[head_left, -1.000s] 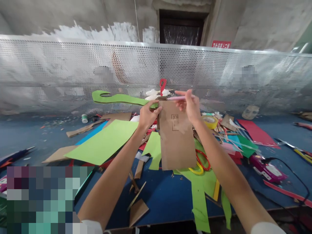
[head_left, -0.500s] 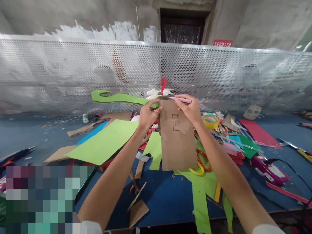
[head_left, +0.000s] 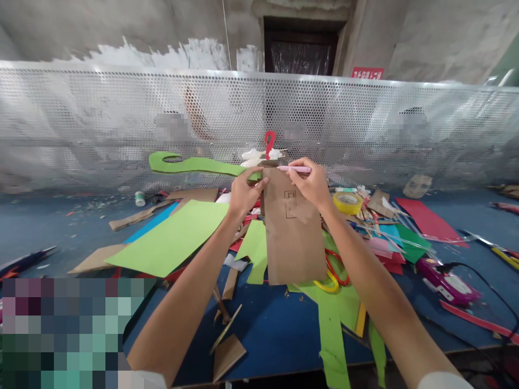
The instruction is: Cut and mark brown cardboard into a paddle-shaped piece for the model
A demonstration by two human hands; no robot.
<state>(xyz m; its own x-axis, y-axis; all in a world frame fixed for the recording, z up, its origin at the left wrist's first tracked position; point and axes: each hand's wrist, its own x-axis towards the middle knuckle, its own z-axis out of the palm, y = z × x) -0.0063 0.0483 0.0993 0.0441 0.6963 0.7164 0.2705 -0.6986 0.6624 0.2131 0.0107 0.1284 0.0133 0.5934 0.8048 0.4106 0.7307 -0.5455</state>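
A tall brown cardboard sheet [head_left: 294,237] with a small printed mark lies on the blue table [head_left: 267,324], reaching away from me. My left hand [head_left: 243,193] is closed on its far left edge, thumb on top. My right hand [head_left: 310,183] is closed on a pink pen-like tool [head_left: 294,169], whose tip points left at the sheet's far edge. Behind the sheet a curved green paper strip [head_left: 194,163] and a small red and white paper piece [head_left: 267,146] stick up.
Green paper sheets [head_left: 170,237], cardboard scraps [head_left: 227,354], red and yellow scissors [head_left: 334,273], a yellow tape roll [head_left: 348,202], red paper [head_left: 425,219] and a purple glue gun [head_left: 446,281] litter the table. A perforated metal screen [head_left: 121,119] runs across the back.
My right hand closed round the pink tool and came down onto the cardboard's far edge. The left hand kept its hold.
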